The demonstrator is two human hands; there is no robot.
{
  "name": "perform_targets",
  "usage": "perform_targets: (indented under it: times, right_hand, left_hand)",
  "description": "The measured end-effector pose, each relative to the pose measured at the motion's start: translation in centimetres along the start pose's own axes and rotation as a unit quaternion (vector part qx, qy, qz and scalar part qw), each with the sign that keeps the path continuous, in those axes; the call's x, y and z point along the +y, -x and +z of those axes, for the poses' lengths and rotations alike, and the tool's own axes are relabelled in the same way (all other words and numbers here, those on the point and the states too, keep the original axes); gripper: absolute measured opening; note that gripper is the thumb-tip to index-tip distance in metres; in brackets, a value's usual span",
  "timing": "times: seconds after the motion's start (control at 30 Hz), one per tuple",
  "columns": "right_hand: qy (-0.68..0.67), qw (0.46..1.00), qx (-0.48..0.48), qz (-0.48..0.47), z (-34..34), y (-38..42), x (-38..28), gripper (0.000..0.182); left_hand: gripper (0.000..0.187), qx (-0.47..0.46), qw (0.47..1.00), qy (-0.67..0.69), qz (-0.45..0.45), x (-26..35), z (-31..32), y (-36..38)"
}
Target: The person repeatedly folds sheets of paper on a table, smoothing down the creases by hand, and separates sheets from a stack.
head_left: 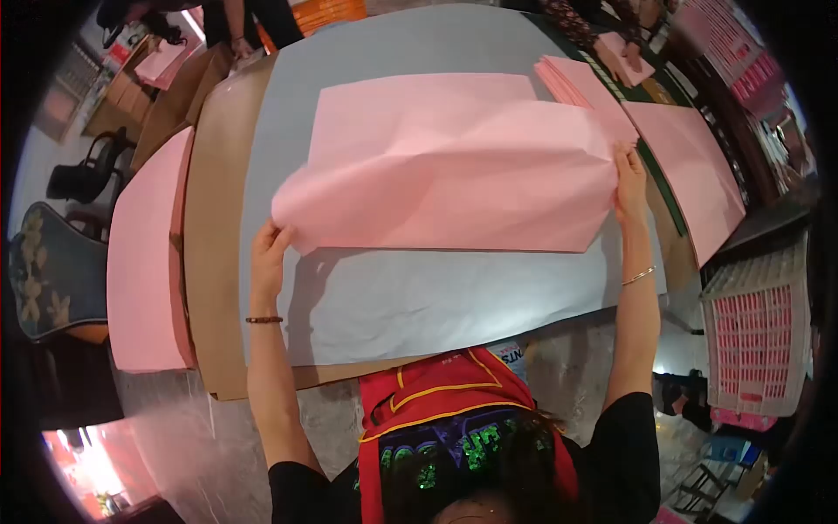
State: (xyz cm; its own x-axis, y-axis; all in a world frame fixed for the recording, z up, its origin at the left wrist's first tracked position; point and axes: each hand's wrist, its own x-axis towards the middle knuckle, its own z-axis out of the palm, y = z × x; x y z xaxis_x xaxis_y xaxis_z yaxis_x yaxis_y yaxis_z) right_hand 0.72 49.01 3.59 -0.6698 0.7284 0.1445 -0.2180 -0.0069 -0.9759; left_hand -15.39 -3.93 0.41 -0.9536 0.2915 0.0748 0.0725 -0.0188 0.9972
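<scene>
A large pink sheet (454, 196) is stretched between my two hands, its middle buckled upward and its near edge above the grey-covered table (436, 306). My left hand (272, 246) pinches the sheet's left end. At its right end, my right hand (628, 175) grips the edge between thumb and fingers. Behind the held sheet, more pink paper (419, 96) lies on the table, partly hidden by it. A folded pink stack (563, 83) sits near the far right corner.
A tall pink stack (144, 262) stands left of the table, another pink sheet (690, 166) at the right. Co-workers' hands (624, 61) touch pink paper at the back right; another person (236, 22) is at the back left. A white crate (755, 323) stands at right.
</scene>
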Motion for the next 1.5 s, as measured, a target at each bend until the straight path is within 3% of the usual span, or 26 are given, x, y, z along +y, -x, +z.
perform_targets:
  times: [0.1, 0.17, 0.33, 0.47, 0.53, 0.57, 0.63, 0.77, 0.83, 0.93, 0.97, 1.1, 1.13, 1.23, 1.37, 1.43, 1.5]
  right_hand:
    - [0.019, 0.999, -0.024, -0.020, 1.4, -2.2, 0.7, 0.017]
    - [0.051, 0.997, -0.043, 0.032, 3.1, -3.3, 0.5, 0.018]
    - [0.079, 0.989, -0.088, 0.086, 4.8, -7.1, 4.5, 0.020]
    - [0.068, 0.982, -0.121, 0.130, 5.6, -8.9, 6.9, 0.016]
    - [0.119, 0.982, -0.091, 0.116, 7.2, -8.1, 6.1, 0.020]
    - [0.118, 0.982, -0.093, 0.114, 7.1, -8.5, 6.6, 0.020]
    - [0.057, 0.982, -0.108, 0.141, 7.1, -9.1, 7.6, 0.018]
    - [0.058, 0.985, -0.100, 0.128, 7.9, -9.4, 8.1, 0.017]
    - [0.044, 0.980, -0.134, 0.138, 7.6, -10.0, 8.8, 0.016]
    - [0.088, 0.980, -0.127, 0.128, 9.1, -9.9, 7.6, 0.019]
    - [0.119, 0.978, -0.130, 0.111, 9.2, -10.3, 7.2, 0.021]
    - [0.035, 0.982, -0.152, 0.110, 11.3, -11.5, 7.0, 0.026]
    - [0.059, 0.977, -0.160, 0.128, 12.1, -11.9, 6.4, 0.027]
    - [-0.001, 0.973, -0.146, 0.179, 15.0, -13.1, 7.1, 0.026]
    - [0.055, 0.970, -0.165, 0.167, 16.9, -15.7, 11.6, 0.024]
    - [0.239, 0.946, -0.172, 0.132, 17.7, -16.7, 13.4, 0.024]
    - [0.274, 0.931, -0.183, 0.159, 19.4, -16.3, 10.9, 0.023]
  left_hand:
    - [0.015, 0.013, 1.000, -0.002, -0.010, 0.6, 0.2, -0.9]
    - [0.014, -0.008, 1.000, 0.012, -0.009, -0.7, -0.8, -2.2]
    - [0.009, 0.019, 0.984, 0.105, -0.139, -1.4, -0.9, -3.5]
    - [0.017, 0.015, 0.987, 0.007, -0.157, -1.8, -2.3, -1.9]
    - [0.025, 0.034, 0.964, 0.158, -0.210, -2.9, -3.1, -1.6]
    - [0.025, 0.036, 0.965, 0.159, -0.208, -2.7, -3.1, -2.1]
    - [0.031, 0.043, 0.921, 0.255, -0.291, -1.8, -2.8, -3.0]
    - [0.031, 0.068, 0.955, 0.191, -0.215, -2.7, -1.8, -4.8]
    - [0.029, 0.057, 0.978, 0.064, -0.191, -0.6, -0.3, -4.9]
    - [0.026, 0.002, 0.988, 0.004, -0.156, -2.9, -5.2, -4.9]
    - [0.028, 0.009, 0.990, 0.010, -0.138, -1.9, -4.5, -4.7]
    - [0.038, 0.010, 0.999, 0.004, -0.046, -0.6, -4.5, -4.7]
    - [0.049, 0.022, 0.999, 0.045, -0.018, -0.5, -3.9, -5.1]
    - [0.063, 0.022, 0.999, -0.036, -0.008, 0.3, -4.2, -6.4]
    - [0.075, 0.064, 0.998, 0.008, -0.008, 1.6, -1.1, -8.4]
    - [0.074, 0.064, 0.992, 0.032, -0.108, 0.2, -1.0, -9.1]
    - [0.078, 0.063, 0.993, 0.048, -0.091, -1.3, -1.4, -9.4]
